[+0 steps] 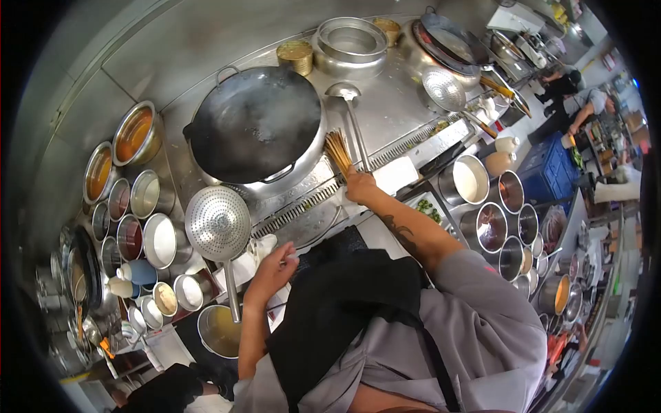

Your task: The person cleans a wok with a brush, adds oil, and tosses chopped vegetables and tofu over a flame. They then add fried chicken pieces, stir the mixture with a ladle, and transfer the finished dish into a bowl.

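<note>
My right hand (359, 186) is closed round the lower end of a bamboo brush (339, 153), whose bristles point up beside the wok's right rim. A dark wok (256, 124) sits on the stove with haze over it. Just right of the brush, a steel ladle (354, 120) lies on the stove top. My left hand (275, 270) is held near my body with its fingers apart and nothing in them. A perforated skimmer (218, 224) rests to the left of that hand, with a white cloth (260, 249) between them.
Steel bowls of orange liquid (133, 135) and several seasoning pots (160, 240) crowd the left. More pots (491, 226) stand at the right, near a blue bin (549, 165). A second wok (451, 45) is at the back right. Other people are at the far right and lower left.
</note>
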`<act>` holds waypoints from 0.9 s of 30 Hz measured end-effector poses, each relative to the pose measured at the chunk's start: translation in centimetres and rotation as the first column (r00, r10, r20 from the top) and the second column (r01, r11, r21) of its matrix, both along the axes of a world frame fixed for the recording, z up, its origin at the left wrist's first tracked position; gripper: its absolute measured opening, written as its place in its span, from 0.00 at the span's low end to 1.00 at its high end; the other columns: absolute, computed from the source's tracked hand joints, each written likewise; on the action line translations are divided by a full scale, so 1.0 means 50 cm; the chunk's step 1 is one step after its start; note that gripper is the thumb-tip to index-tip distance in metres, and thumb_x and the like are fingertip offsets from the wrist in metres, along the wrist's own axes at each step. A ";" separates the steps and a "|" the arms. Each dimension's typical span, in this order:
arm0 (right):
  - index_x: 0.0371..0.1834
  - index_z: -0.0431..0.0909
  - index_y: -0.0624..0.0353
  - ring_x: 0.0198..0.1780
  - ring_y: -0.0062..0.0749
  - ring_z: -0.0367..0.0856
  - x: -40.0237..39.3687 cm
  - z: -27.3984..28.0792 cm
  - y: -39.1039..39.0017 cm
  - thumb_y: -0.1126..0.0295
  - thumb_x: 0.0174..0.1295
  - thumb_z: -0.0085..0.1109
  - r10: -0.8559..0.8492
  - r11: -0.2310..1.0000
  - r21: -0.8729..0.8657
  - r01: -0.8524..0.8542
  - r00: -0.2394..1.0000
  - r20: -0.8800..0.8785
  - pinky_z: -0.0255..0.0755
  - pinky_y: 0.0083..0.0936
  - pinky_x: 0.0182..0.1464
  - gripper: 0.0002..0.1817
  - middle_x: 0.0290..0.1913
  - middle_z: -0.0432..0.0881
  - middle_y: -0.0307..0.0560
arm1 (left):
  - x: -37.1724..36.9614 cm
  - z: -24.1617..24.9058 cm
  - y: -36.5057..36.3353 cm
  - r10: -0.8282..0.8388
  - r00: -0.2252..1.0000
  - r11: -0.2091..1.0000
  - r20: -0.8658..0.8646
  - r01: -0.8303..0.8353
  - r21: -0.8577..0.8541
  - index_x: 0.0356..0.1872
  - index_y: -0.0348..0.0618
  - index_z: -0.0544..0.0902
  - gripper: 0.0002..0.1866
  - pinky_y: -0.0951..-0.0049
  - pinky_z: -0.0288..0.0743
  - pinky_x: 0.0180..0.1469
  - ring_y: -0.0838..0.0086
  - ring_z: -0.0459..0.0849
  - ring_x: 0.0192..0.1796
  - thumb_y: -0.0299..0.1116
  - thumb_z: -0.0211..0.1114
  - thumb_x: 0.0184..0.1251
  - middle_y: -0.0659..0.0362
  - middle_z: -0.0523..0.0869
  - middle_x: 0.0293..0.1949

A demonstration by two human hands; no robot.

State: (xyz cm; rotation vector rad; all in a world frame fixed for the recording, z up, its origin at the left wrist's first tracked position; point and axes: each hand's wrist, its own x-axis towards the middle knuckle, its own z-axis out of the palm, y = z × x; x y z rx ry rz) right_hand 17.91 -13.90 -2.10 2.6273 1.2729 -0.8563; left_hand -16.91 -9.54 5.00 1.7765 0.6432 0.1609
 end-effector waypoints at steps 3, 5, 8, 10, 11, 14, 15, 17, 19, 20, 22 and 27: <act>0.68 0.51 0.72 0.50 0.48 0.81 0.011 0.014 -0.002 0.63 0.52 0.59 -0.062 0.997 0.045 0.063 0.998 -0.027 0.74 0.33 0.52 0.42 0.44 0.80 0.66 | 0.074 0.069 0.041 0.011 1.000 0.996 0.016 -0.012 0.093 0.58 0.32 0.71 0.24 0.69 0.74 0.49 0.64 0.80 0.47 0.32 0.61 0.63 0.46 0.78 0.52; 0.57 0.65 0.67 0.37 0.42 0.82 0.058 0.007 -0.024 0.63 0.47 0.66 -0.180 0.819 0.463 0.338 0.919 -0.351 0.75 0.33 0.39 0.35 0.37 0.81 0.59 | 0.118 0.091 0.072 0.015 0.996 0.940 0.093 -0.045 0.337 0.58 0.31 0.70 0.24 0.64 0.71 0.53 0.58 0.79 0.50 0.31 0.61 0.62 0.44 0.77 0.52; 0.65 0.61 0.66 0.32 0.29 0.76 0.090 0.140 -0.089 0.65 0.51 0.65 -0.230 0.631 0.423 0.650 0.678 -0.698 0.71 0.23 0.32 0.38 0.36 0.79 0.47 | 0.179 0.109 0.107 0.033 0.981 0.738 0.190 -0.152 0.657 0.57 0.29 0.70 0.24 0.58 0.66 0.59 0.49 0.74 0.55 0.30 0.60 0.61 0.40 0.76 0.52; 0.67 0.60 0.64 0.38 0.24 0.74 0.119 0.172 -0.138 0.66 0.53 0.63 -0.184 0.564 0.601 0.567 0.795 -0.578 0.69 0.20 0.38 0.37 0.41 0.77 0.44 | 0.213 0.101 0.132 0.072 0.983 0.602 0.167 -0.176 0.779 0.58 0.27 0.68 0.25 0.57 0.65 0.60 0.45 0.71 0.57 0.31 0.59 0.60 0.39 0.74 0.54; 0.67 0.60 0.65 0.39 0.23 0.73 0.139 0.168 -0.172 0.66 0.55 0.63 -0.190 0.518 0.622 0.588 0.788 -0.586 0.68 0.18 0.40 0.37 0.41 0.76 0.43 | 0.230 0.084 0.145 0.069 0.984 0.605 0.164 -0.172 0.777 0.58 0.27 0.68 0.25 0.57 0.65 0.60 0.45 0.71 0.57 0.31 0.59 0.60 0.39 0.74 0.54; 0.58 0.68 0.65 0.32 0.29 0.77 0.213 0.103 -0.241 0.65 0.57 0.61 -0.321 0.350 0.489 0.799 0.593 -0.739 0.73 0.27 0.34 0.27 0.36 0.78 0.46 | 0.283 0.033 0.180 0.090 0.987 0.541 0.136 -0.163 0.825 0.54 0.28 0.71 0.22 0.55 0.68 0.55 0.47 0.75 0.51 0.31 0.59 0.61 0.41 0.78 0.48; 0.53 0.70 0.65 0.29 0.33 0.78 0.237 0.109 -0.256 0.63 0.58 0.59 -0.434 0.297 0.195 0.935 0.314 -0.845 0.75 0.32 0.32 0.23 0.34 0.79 0.48 | 0.297 0.017 0.187 0.098 0.989 0.580 0.107 -0.144 0.802 0.49 0.29 0.74 0.18 0.55 0.69 0.51 0.49 0.77 0.47 0.31 0.58 0.62 0.43 0.79 0.43; 0.43 0.70 0.59 0.26 0.36 0.77 0.321 0.084 -0.297 0.56 0.61 0.53 -0.245 0.059 -0.237 0.970 -0.216 -0.945 0.72 0.30 0.26 0.17 0.31 0.77 0.48 | 0.316 -0.011 0.193 0.105 0.992 0.623 0.075 -0.124 0.772 0.43 0.31 0.76 0.14 0.54 0.69 0.47 0.51 0.78 0.43 0.32 0.57 0.63 0.45 0.81 0.39; 0.44 0.69 0.59 0.29 0.34 0.78 0.359 0.144 -0.298 0.56 0.61 0.54 -0.031 0.109 -0.353 0.929 -0.352 -0.936 0.71 0.28 0.26 0.18 0.33 0.78 0.48 | 0.330 -0.031 0.197 0.128 0.984 0.595 0.125 -0.176 0.784 0.32 0.35 0.77 0.09 0.54 0.69 0.41 0.52 0.79 0.35 0.32 0.56 0.64 0.48 0.81 0.29; 0.44 0.69 0.59 0.29 0.34 0.78 0.367 0.179 -0.286 0.57 0.61 0.53 -0.007 0.119 -0.301 0.946 -0.302 -0.953 0.71 0.28 0.27 0.17 0.34 0.78 0.48 | 0.330 -0.034 0.196 0.132 0.985 0.602 0.113 -0.170 0.781 0.32 0.35 0.77 0.09 0.54 0.69 0.41 0.52 0.79 0.35 0.32 0.56 0.64 0.48 0.81 0.29; 0.45 0.69 0.59 0.30 0.34 0.78 0.371 0.254 -0.252 0.60 0.62 0.53 0.096 0.128 -0.136 0.982 -0.149 -0.984 0.72 0.28 0.29 0.15 0.35 0.78 0.48 | 0.337 -0.032 0.197 0.164 0.978 0.588 0.131 -0.204 0.783 0.26 0.38 0.77 0.11 0.54 0.70 0.39 0.52 0.79 0.32 0.33 0.55 0.65 0.48 0.81 0.26; 0.46 0.69 0.61 0.29 0.34 0.78 0.416 0.399 -0.138 0.61 0.60 0.56 0.239 0.193 0.238 0.952 0.189 -0.952 0.74 0.30 0.29 0.17 0.35 0.79 0.48 | 0.326 -0.021 0.198 0.229 0.959 0.577 0.169 -0.273 0.770 0.22 0.40 0.77 0.13 0.53 0.69 0.35 0.51 0.79 0.29 0.35 0.55 0.65 0.48 0.80 0.23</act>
